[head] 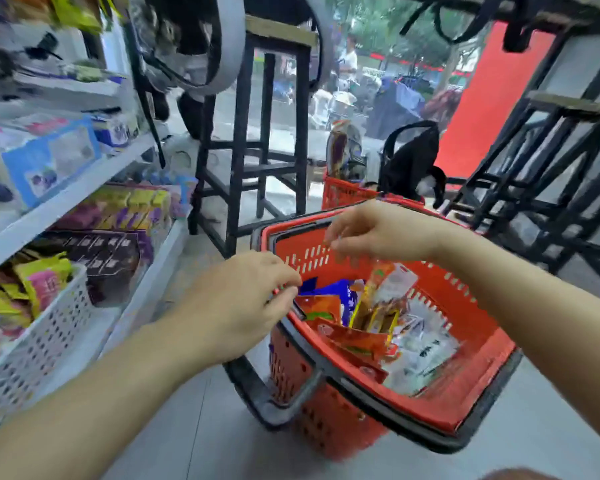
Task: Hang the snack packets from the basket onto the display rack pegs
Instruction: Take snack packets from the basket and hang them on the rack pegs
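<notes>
A red plastic basket point(471, 400) with black handles stands on the floor in front of me. Inside lie several snack packets point(371, 317), orange, blue, white and clear, some standing on end. My left hand point(246, 303) hovers over the basket's left rim, fingers loosely curled towards the thumb, and I see nothing held in it. My right hand point(374, 230) hangs above the basket's far wall with its fingers drooping, also holding nothing. The picture is blurred by motion. No display peg shows clearly.
White shelves point(84, 188) of packaged goods run along the left, with a white perforated bin point(45, 337) of packets on the lowest level. Black stools point(253, 143) stand behind the basket and at the right. A second red basket point(343, 192) sits farther back.
</notes>
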Motion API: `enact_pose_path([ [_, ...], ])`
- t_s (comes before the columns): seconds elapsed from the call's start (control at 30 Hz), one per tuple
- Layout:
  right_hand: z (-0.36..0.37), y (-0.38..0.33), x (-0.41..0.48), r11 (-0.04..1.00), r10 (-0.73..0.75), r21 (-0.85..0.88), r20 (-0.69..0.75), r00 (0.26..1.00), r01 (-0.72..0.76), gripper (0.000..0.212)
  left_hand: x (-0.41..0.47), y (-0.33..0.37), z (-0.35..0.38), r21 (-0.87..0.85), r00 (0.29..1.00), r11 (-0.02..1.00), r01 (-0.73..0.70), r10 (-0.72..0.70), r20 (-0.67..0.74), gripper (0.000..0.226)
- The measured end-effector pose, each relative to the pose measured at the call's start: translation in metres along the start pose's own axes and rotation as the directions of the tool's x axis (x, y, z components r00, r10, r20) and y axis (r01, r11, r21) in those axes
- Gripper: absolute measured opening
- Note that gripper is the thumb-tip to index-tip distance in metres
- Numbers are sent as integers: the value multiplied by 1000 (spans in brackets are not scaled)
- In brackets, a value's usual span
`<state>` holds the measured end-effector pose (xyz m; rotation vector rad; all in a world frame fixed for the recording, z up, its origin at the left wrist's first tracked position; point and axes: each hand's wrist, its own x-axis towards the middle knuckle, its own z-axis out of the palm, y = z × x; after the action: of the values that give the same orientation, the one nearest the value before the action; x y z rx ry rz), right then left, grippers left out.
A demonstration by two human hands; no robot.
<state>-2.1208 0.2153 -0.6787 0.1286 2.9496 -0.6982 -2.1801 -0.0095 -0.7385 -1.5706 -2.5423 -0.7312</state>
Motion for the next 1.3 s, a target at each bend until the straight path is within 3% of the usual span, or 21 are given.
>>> enact_pose_path([
  [0.1, 17, 52, 0, 998, 44, 39, 68, 997, -47, 11, 8, 10, 23, 18, 998, 999, 31, -32, 55, 43],
  [0.27, 24, 123, 12, 984, 97, 135, 121, 988, -113, 28, 45, 17, 42, 138, 994, 987, 88, -96, 46, 19],
  [0.4, 43, 148, 19, 997, 70, 2, 428, 901, -79, 64, 85, 35, 69, 302, 920, 951, 73, -181, 347, 35],
  [0.47, 51, 162, 23, 995, 84, -89, 476, 875, -47, 71, 103, 40, 90, 357, 859, 932, 62, -232, 457, 47],
  [0.6, 39, 206, 52, 976, 181, -188, 417, 891, -110, 79, 136, 35, 124, 451, 778, 889, 76, -336, 531, 58],
  [0.67, 38, 234, 64, 957, 267, -193, 288, 920, -217, 80, 158, 30, 138, 447, 777, 886, 121, -365, 513, 53],
  [0.77, 50, 277, 69, 898, 440, -13, 61, 896, -441, 84, 195, 29, 163, 391, 853, 898, 202, -357, 379, 38],
  [0.83, 55, 295, 70, 830, 530, 145, 95, 843, -538, 94, 211, 45, 186, 354, 912, 918, 177, -288, 291, 30],
  [0.87, 54, 301, 70, 805, 547, 201, 117, 829, -559, 94, 216, 58, 204, 322, 915, 940, 110, -223, 337, 25],
  [0.93, 44, 302, 67, 812, 528, 203, 143, 837, -547, 79, 222, 88, 246, 232, 837, 973, -11, -118, 535, 22],
  [1.0, 27, 293, 65, 843, 481, 181, 168, 860, -507, 68, 224, 111, 290, 177, 708, 984, -6, -121, 696, 38],
  [1.13, -6, 279, 54, 868, 419, 243, 111, 901, -434, 50, 224, 129, 352, 228, 569, 973, 33, -206, 796, 67],
  [1.3, -10, 287, 44, 868, 418, 209, 183, 890, -451, 37, 219, 110, 374, 131, 324, 957, 259, -214, 922, 120],
])
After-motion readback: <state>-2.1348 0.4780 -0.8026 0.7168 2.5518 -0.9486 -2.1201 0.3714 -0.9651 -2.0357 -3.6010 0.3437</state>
